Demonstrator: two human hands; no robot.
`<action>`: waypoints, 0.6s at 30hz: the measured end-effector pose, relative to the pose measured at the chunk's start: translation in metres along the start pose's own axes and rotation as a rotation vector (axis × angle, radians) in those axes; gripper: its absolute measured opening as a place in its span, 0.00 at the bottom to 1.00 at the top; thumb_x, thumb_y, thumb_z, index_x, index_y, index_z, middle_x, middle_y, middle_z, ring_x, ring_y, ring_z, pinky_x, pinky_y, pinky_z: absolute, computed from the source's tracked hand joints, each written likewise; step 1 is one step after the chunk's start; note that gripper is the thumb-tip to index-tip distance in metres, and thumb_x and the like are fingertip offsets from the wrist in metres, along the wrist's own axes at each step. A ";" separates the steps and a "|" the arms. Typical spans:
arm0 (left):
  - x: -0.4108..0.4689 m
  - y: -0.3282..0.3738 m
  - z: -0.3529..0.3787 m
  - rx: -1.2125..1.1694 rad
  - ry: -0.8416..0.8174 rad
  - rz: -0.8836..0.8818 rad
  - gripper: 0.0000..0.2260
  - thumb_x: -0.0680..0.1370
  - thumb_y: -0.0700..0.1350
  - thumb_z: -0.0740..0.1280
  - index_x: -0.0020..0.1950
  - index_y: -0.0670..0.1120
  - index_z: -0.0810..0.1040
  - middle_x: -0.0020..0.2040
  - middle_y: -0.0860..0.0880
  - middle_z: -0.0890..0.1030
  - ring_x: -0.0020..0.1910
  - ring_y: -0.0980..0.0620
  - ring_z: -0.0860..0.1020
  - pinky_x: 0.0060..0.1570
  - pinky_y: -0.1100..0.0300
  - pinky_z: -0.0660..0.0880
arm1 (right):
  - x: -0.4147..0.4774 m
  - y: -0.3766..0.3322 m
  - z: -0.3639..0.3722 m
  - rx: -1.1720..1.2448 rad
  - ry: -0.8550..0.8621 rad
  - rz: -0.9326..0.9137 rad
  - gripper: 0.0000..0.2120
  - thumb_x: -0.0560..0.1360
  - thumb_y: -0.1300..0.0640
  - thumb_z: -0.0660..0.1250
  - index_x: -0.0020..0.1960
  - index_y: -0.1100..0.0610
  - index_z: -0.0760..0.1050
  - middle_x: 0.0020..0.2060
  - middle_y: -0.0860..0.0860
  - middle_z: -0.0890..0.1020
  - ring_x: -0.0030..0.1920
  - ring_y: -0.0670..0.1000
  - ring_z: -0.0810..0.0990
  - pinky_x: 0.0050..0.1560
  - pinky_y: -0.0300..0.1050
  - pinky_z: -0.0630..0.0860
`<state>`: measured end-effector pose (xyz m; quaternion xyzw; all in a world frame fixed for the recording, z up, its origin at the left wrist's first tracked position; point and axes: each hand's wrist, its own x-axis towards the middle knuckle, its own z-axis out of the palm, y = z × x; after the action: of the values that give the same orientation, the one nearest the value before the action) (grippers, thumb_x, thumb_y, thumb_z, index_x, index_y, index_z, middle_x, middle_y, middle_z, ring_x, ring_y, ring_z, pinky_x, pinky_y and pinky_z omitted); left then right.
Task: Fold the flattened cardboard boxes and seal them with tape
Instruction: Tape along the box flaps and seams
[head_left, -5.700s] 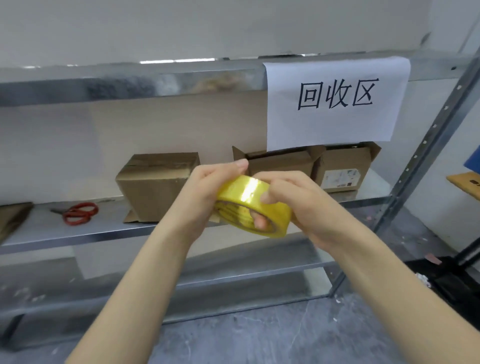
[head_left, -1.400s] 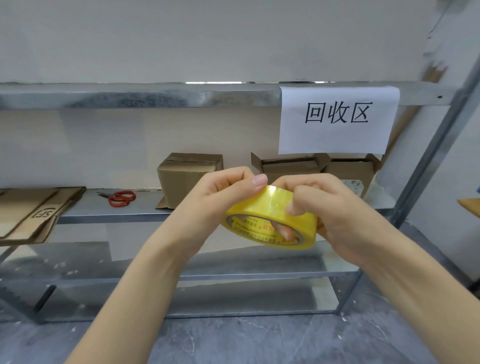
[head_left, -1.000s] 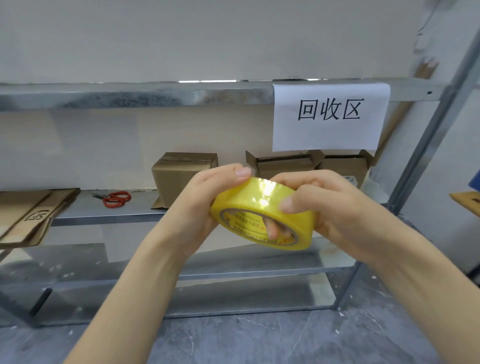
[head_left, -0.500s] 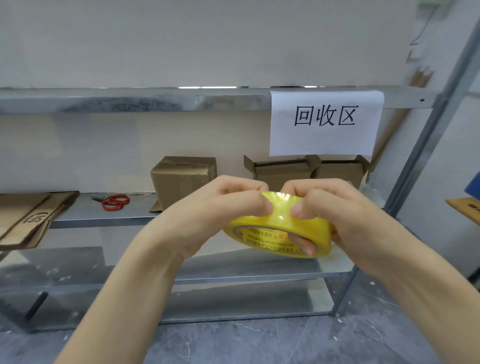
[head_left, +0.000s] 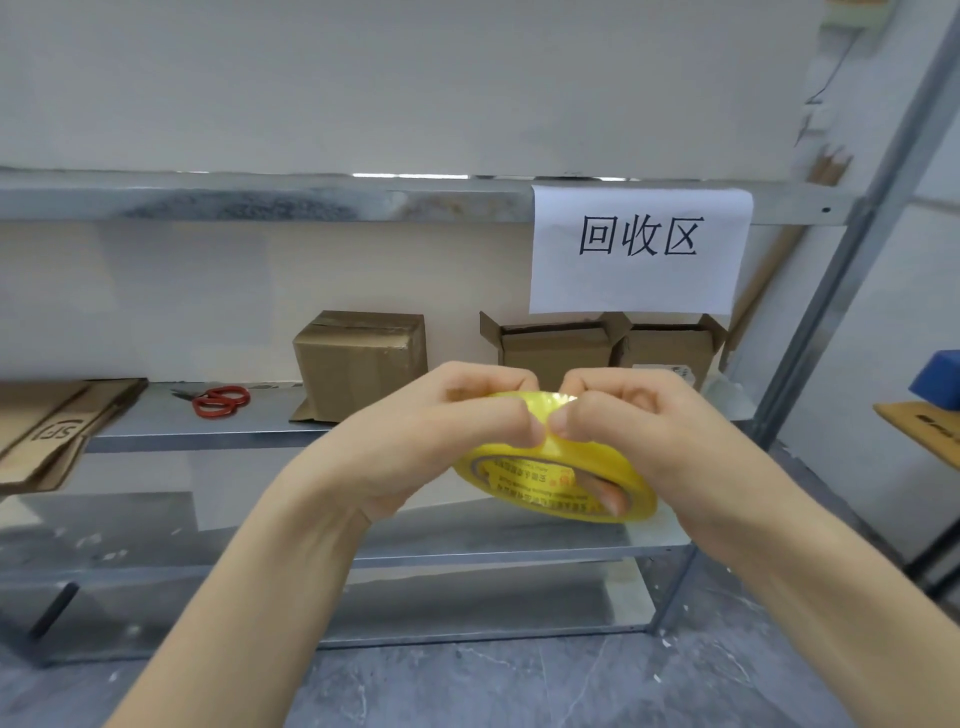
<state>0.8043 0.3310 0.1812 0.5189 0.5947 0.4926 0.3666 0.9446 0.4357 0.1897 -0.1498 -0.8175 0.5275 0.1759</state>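
I hold a yellow roll of tape (head_left: 558, 480) in front of the metal shelf. My left hand (head_left: 431, 431) and my right hand (head_left: 639, 431) both curl over its top rim, thumbs meeting at the tape's outer layer, and fingers of the right hand reach through the core. Behind them, a folded cardboard box (head_left: 361, 364) stands closed on the middle shelf. Two open boxes (head_left: 556, 343) (head_left: 670, 351) stand to its right. Flattened cardboard (head_left: 47, 431) lies at the shelf's left end.
Red-handled scissors (head_left: 218, 401) lie on the middle shelf (head_left: 208, 431) between the flat cardboard and the closed box. A paper sign (head_left: 639, 249) hangs from the upper shelf. The upright post (head_left: 810, 343) stands at right, with a blue object (head_left: 937, 376) beyond it.
Both hands have curled tighter over the roll's top, thumbs now pressed together on the tape. The roll has tilted and dropped a little to the right.
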 end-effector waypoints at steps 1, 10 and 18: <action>0.000 0.002 0.001 -0.018 0.011 -0.008 0.17 0.61 0.50 0.67 0.37 0.37 0.70 0.36 0.43 0.67 0.37 0.48 0.66 0.42 0.52 0.60 | 0.000 0.000 -0.001 0.009 -0.001 -0.001 0.11 0.65 0.50 0.63 0.27 0.55 0.69 0.18 0.51 0.70 0.23 0.47 0.67 0.33 0.40 0.66; 0.002 0.006 0.004 -0.129 -0.137 -0.050 0.21 0.62 0.48 0.66 0.41 0.29 0.70 0.38 0.40 0.68 0.37 0.45 0.67 0.37 0.56 0.66 | -0.005 0.003 -0.013 0.063 -0.008 -0.007 0.20 0.68 0.49 0.56 0.28 0.65 0.62 0.17 0.55 0.64 0.21 0.51 0.60 0.27 0.35 0.64; 0.006 0.002 0.019 -0.180 -0.192 -0.084 0.33 0.63 0.47 0.67 0.55 0.21 0.66 0.47 0.37 0.70 0.45 0.41 0.67 0.50 0.47 0.63 | -0.004 -0.005 -0.014 -0.073 0.191 0.006 0.29 0.79 0.46 0.55 0.22 0.56 0.68 0.14 0.52 0.64 0.17 0.49 0.63 0.22 0.35 0.63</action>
<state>0.8211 0.3409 0.1786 0.5033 0.5314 0.4764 0.4872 0.9543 0.4435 0.1993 -0.2079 -0.8154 0.4812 0.2458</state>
